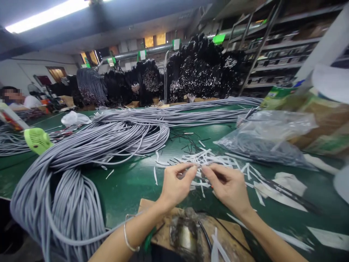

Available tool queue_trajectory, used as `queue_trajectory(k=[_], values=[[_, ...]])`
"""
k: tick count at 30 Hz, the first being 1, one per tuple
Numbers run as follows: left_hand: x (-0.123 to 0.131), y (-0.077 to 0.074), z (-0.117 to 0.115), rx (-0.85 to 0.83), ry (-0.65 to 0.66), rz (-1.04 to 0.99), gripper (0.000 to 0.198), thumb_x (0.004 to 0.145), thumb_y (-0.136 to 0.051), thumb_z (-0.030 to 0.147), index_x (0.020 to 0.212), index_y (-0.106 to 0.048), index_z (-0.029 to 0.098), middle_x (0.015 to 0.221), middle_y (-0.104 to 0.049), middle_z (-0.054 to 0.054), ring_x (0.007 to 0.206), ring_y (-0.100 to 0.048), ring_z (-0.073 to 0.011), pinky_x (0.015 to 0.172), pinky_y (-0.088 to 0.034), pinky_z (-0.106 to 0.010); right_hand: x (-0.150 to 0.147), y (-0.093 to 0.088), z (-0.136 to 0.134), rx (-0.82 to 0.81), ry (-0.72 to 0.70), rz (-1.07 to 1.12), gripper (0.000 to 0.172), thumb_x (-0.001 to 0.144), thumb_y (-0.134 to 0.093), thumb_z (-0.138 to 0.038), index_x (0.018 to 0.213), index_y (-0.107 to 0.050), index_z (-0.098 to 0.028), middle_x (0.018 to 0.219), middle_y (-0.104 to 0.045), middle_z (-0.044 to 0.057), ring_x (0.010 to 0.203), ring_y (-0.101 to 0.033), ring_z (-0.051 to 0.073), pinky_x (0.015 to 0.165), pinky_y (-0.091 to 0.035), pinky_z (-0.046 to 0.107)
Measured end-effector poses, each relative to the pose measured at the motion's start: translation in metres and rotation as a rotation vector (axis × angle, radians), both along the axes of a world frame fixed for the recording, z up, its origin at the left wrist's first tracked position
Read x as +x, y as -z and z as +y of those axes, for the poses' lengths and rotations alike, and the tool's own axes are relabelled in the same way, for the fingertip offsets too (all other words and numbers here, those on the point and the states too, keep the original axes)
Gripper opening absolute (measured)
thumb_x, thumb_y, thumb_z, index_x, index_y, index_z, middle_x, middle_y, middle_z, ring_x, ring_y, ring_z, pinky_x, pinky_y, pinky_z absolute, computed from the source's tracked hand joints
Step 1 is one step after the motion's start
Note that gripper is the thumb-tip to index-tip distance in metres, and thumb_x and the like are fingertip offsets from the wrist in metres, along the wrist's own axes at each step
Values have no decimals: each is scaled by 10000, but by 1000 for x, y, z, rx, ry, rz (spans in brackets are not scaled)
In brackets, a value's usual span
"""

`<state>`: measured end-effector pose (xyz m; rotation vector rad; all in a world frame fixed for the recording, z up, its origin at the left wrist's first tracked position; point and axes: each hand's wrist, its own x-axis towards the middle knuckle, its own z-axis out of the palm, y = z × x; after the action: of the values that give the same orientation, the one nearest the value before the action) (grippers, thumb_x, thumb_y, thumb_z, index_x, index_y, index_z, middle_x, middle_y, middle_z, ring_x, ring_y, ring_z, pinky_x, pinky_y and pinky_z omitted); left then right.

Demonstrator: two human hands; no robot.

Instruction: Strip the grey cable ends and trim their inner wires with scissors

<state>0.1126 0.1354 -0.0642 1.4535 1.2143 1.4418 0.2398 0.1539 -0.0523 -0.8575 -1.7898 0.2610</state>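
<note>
Item pinched between left hand (pixel 177 183) and right hand (pixel 227 185) too small to ID, fingers cover it. Grey cable bundle (pixel 68 203) cut off at bottom edge. Clear plastic bag (pixel 261 140) contents blurred. Shelving (pixel 286 51) stock indistinct. White object (pixel 344 183) cropped at right edge.

**Around the green bench: cable, bags and stock**

A thick bundle of grey cable (pixel 81 153) sprawls over the left half of the green table (pixel 128 185), looping down off the near edge. Far left lies a lime-green fan (pixel 36 140), with a crumpled white bag (pixel 74 118) beyond it. On the right, a clear plastic bag (pixel 267 140) of dark pieces rests beside cardboard boxes (pixel 324 120). At the near edge sits a wooden board (pixel 218 227) carrying a metal fixture (pixel 185 234). Hanging black cable bundles (pixel 201 69) fill the far side, metal shelving (pixel 283 47) at far right. A person (pixel 15 98) sits far left.
</note>
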Motion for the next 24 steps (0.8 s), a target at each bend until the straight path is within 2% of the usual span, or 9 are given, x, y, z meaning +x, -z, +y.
queue_trajectory(k=[4, 8, 9, 10, 12, 13, 16, 19, 24], values=[[-2, -3, 8, -99, 74, -178, 300, 697, -598, 393, 728, -658, 101, 549, -573, -6, 452, -451, -76, 432, -358, -194, -5, 2, -11, 213, -18, -45, 244, 811, -479, -180, 573, -535, -177, 456, -501, -27, 369, -405, 72, 373, -319, 198], [-9, -10, 19, -200, -100, -426, 352, 607, -666, 448, 650, -588, 107, 455, -368, 81, 346, -225, -4, 329, -152, -150, -12, 7, -25, 474, -315, -180, 264, 813, -435, -142, 580, -529, -223, 430, -478, -37, 377, -413, 103, 392, -320, 243], [-9, -11, 20, -195, -114, -442, 358, 608, -667, 452, 676, -593, 108, 467, -364, 83, 350, -222, -3, 332, -144, -149, -13, 9, -26, 448, -310, -187, 251, 814, -444, -157, 590, -527, -230, 434, -475, -37, 386, -423, 109, 399, -330, 248], [-9, -11, 20, -186, -95, -431, 367, 626, -651, 464, 689, -599, 106, 467, -365, 80, 353, -231, -5, 337, -151, -150, -13, 11, -24, 393, -221, -98, 215, 807, -473, -173, 603, -520, -223, 451, -487, -34, 395, -436, 106, 403, -345, 242], [-4, -10, 17, -152, -11, -372, 389, 677, -607, 484, 689, -609, 95, 453, -365, 71, 371, -269, -16, 356, -190, -156, -12, 16, -15, 157, 17, 99, 136, 754, -588, -232, 647, -508, -208, 452, -455, -54, 373, -408, 85, 373, -338, 215], [-2, -9, 14, -134, 23, -349, 401, 691, -593, 491, 697, -614, 90, 447, -360, 68, 382, -281, -22, 366, -204, -159, -11, 18, -9, 33, 70, 179, 140, 717, -632, -271, 688, -515, -200, 453, -446, -62, 364, -402, 81, 352, -330, 205], [4, -6, 7, -112, 91, -350, 421, 696, -590, 495, 816, -617, 92, 467, -377, 66, 403, -298, -32, 374, -217, -161, -10, 21, 4, -246, 4, 273, 194, 696, -636, -328, 782, -569, -167, 518, -535, -31, 390, -473, 92, 356, -377, 194], [3, -6, 5, -131, 122, -325, 421, 656, -640, 459, 893, -593, 114, 536, -455, 49, 416, -346, -37, 382, -254, -160, -8, 21, 6, -272, -74, 314, 137, 748, -557, -288, 744, -607, -160, 659, -641, 27, 522, -586, 119, 468, -466, 197], [-1, -8, 6, -186, 110, -145, 362, 618, -668, 451, 605, -546, 111, 464, -401, 57, 401, -325, -32, 382, -249, -167, -3, 18, 1, -207, -56, 283, 98, 740, -546, -231, 712, -614, -166, 692, -651, 36, 552, -592, 120, 500, -472, 195]])
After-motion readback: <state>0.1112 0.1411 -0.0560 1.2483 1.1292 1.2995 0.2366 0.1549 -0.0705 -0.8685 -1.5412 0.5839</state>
